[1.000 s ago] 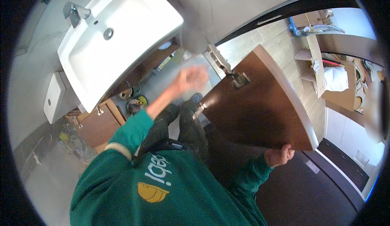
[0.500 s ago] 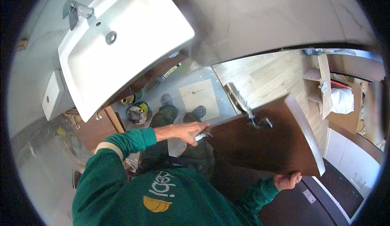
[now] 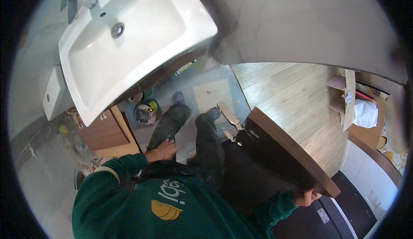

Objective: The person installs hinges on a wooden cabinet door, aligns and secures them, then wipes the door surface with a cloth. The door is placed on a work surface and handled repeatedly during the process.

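Note:
My right hand (image 3: 306,197) grips a dark brown cabinet door (image 3: 279,155) by its lower right corner, holding it tilted on my right. Two metal hinges (image 3: 232,117) stick out from the door's far left end. My left hand (image 3: 162,152) is near my waist and left thigh, beside a dark item at my belt (image 3: 167,168); its fingers are curled, and what they hold, if anything, is hidden.
A white basin (image 3: 142,24) with a chrome tap (image 3: 79,2) is at upper left, above an open cabinet (image 3: 101,133). A bucket of items (image 3: 146,112) stands by my feet. Beyond the threshold are a wooden floor (image 3: 279,93), cardboard, and a white bag (image 3: 363,112).
My left hand has left the door's hinge end and drawn back to my waist. My right hand still holds the door, which has turned and sits lower than a second ago.

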Action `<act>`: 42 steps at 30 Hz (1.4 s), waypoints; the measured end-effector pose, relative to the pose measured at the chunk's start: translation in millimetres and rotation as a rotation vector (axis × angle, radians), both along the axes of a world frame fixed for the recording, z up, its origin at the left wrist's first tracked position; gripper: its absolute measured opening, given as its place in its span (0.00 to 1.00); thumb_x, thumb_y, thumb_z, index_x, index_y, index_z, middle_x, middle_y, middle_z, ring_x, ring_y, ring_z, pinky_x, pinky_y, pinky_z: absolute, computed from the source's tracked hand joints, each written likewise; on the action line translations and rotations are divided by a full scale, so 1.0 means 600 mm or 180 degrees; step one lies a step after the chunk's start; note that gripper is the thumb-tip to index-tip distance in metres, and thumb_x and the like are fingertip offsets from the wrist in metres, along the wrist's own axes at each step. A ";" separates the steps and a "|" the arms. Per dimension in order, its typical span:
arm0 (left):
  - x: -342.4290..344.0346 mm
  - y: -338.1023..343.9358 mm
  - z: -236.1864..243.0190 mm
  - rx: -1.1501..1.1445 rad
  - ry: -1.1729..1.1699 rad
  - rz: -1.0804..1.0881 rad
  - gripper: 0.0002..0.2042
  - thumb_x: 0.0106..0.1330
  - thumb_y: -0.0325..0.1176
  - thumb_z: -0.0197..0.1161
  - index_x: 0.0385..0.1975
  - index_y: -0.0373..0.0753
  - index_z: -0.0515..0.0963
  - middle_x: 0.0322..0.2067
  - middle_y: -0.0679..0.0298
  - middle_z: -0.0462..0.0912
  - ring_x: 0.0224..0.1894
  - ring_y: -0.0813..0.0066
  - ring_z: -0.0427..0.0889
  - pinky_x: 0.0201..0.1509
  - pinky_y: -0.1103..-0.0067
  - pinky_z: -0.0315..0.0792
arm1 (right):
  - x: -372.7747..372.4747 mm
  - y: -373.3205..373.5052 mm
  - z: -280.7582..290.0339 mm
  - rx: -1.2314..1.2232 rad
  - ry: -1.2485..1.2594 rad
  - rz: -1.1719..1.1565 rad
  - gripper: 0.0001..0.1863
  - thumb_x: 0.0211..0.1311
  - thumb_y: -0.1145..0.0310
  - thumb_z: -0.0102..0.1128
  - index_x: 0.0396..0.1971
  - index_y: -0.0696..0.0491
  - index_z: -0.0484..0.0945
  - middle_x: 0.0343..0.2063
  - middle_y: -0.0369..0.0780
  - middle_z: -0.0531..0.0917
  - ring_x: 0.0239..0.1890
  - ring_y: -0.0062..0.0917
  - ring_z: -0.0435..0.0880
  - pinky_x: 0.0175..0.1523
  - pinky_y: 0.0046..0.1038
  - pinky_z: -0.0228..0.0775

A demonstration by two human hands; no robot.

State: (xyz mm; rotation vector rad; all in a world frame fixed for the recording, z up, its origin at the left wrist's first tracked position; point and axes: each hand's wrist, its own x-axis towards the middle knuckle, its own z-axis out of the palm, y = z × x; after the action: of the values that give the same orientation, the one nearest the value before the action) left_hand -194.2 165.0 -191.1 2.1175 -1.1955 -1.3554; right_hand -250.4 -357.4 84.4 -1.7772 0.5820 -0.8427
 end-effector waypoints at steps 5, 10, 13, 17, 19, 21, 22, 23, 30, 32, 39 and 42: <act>-0.015 0.038 0.068 0.0356 0.0391 0.0989 0.10 0.50 0.38 0.63 0.25 0.37 0.81 0.26 0.51 0.80 0.33 0.53 0.80 0.35 0.61 0.69 | 0.054 -0.009 -0.097 0.0469 -0.0190 0.0774 0.23 0.53 0.66 0.67 0.47 0.62 0.76 0.46 0.49 0.81 0.47 0.38 0.82 0.56 0.40 0.73; -0.008 0.049 0.133 0.1192 0.0896 0.1437 0.14 0.57 0.43 0.62 0.25 0.36 0.81 0.24 0.51 0.83 0.30 0.56 0.83 0.37 0.66 0.75 | 0.106 -0.009 -0.212 0.0562 0.0031 0.0637 0.27 0.51 0.64 0.69 0.50 0.62 0.75 0.47 0.48 0.81 0.49 0.38 0.80 0.58 0.40 0.70; 0.057 0.025 0.023 0.1729 0.2143 0.2192 0.14 0.57 0.43 0.65 0.30 0.37 0.83 0.24 0.55 0.84 0.28 0.56 0.83 0.38 0.65 0.77 | 0.137 -0.017 -0.291 0.0517 -0.0237 0.0827 0.29 0.50 0.65 0.68 0.51 0.63 0.74 0.49 0.48 0.80 0.53 0.38 0.78 0.62 0.42 0.66; 0.213 -0.003 -0.160 0.0421 -0.0185 0.2624 0.11 0.61 0.39 0.62 0.32 0.37 0.80 0.27 0.54 0.82 0.36 0.59 0.83 0.40 0.66 0.74 | 0.173 -0.023 -0.390 0.0595 -0.0197 0.0958 0.30 0.48 0.65 0.68 0.52 0.62 0.74 0.50 0.49 0.80 0.53 0.40 0.78 0.62 0.42 0.65; 0.327 -0.027 -0.257 0.0125 -0.0448 0.2902 0.13 0.59 0.39 0.63 0.38 0.37 0.80 0.35 0.48 0.83 0.37 0.52 0.83 0.42 0.65 0.75 | 0.190 -0.025 -0.441 0.0470 -0.0276 0.0924 0.30 0.47 0.65 0.68 0.52 0.62 0.74 0.50 0.49 0.80 0.53 0.40 0.78 0.62 0.42 0.65; 0.415 -0.075 -0.343 -0.0122 -0.0681 0.3249 0.13 0.59 0.38 0.62 0.39 0.36 0.79 0.35 0.49 0.83 0.38 0.52 0.83 0.42 0.64 0.75 | 0.206 -0.033 -0.489 0.0515 -0.0536 0.1175 0.30 0.47 0.67 0.69 0.52 0.62 0.75 0.48 0.49 0.81 0.52 0.39 0.79 0.61 0.41 0.65; 0.448 -0.099 -0.380 -0.0083 -0.0972 0.3122 0.12 0.60 0.37 0.62 0.40 0.37 0.79 0.36 0.51 0.84 0.38 0.54 0.84 0.44 0.66 0.76 | 0.213 -0.038 -0.512 0.0428 -0.0459 0.1196 0.29 0.47 0.67 0.69 0.51 0.62 0.75 0.48 0.48 0.81 0.51 0.38 0.79 0.61 0.41 0.65; 0.485 -0.117 -0.411 -0.0142 -0.1386 0.2975 0.11 0.61 0.35 0.62 0.41 0.38 0.79 0.38 0.53 0.84 0.39 0.56 0.84 0.45 0.69 0.76 | 0.220 -0.043 -0.535 0.0363 -0.0427 0.1216 0.28 0.47 0.68 0.69 0.50 0.62 0.76 0.47 0.48 0.81 0.51 0.38 0.79 0.60 0.40 0.65; 0.627 -0.221 -0.463 -0.1496 -0.2700 0.3173 0.29 0.50 0.52 0.69 0.40 0.28 0.80 0.35 0.43 0.83 0.41 0.49 0.84 0.49 0.65 0.77 | 0.262 -0.085 -0.664 0.0381 -0.0340 0.1414 0.29 0.41 0.67 0.73 0.47 0.60 0.77 0.45 0.45 0.81 0.48 0.35 0.78 0.57 0.39 0.66; 0.650 -0.243 -0.430 -0.1040 -0.2714 0.3014 0.32 0.49 0.57 0.68 0.37 0.27 0.81 0.33 0.40 0.83 0.40 0.46 0.84 0.49 0.63 0.77 | 0.273 -0.100 -0.689 0.0464 -0.0272 0.1503 0.31 0.39 0.66 0.73 0.47 0.61 0.76 0.46 0.45 0.80 0.49 0.36 0.77 0.58 0.39 0.66; 0.657 -0.290 -0.343 -0.0975 -0.3200 0.3321 0.25 0.50 0.51 0.67 0.30 0.28 0.82 0.34 0.39 0.82 0.38 0.44 0.83 0.42 0.60 0.76 | 0.285 -0.186 -0.719 0.0111 -0.0316 0.1679 0.27 0.50 0.67 0.67 0.51 0.64 0.75 0.48 0.48 0.80 0.52 0.39 0.77 0.61 0.42 0.65; 0.632 -0.288 -0.353 -0.1461 -0.3147 0.3385 0.20 0.54 0.45 0.65 0.29 0.28 0.81 0.34 0.39 0.82 0.40 0.42 0.82 0.44 0.59 0.75 | 0.304 -0.225 -0.707 -0.0343 -0.0343 0.1598 0.22 0.57 0.69 0.64 0.50 0.64 0.75 0.48 0.48 0.80 0.50 0.37 0.78 0.59 0.39 0.68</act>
State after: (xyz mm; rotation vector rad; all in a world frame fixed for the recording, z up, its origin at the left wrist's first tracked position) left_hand 185.0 -7.8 -402.9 2.4190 -0.3266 0.4245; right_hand -67.9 -492.2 -339.7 -1.8483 0.0099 -0.6194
